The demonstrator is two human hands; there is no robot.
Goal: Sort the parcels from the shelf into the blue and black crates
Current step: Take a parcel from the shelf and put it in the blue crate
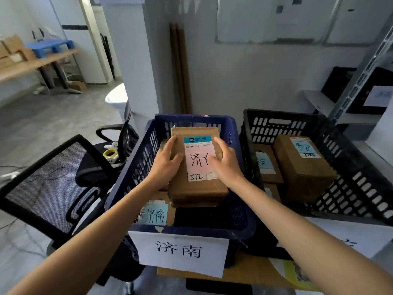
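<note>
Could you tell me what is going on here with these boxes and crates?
A person is sorting parcels. The left hand and right hand hold a brown pink-labelled parcel inside the blue crate, above a blue-labelled parcel lying lower in it. The black crate to its right already holds several brown parcels. A white paper sign hangs on the blue crate's front.

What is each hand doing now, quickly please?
Left hand: grips the left edge of the pink-label parcel.
Right hand: holds the right side of the same parcel.
</note>
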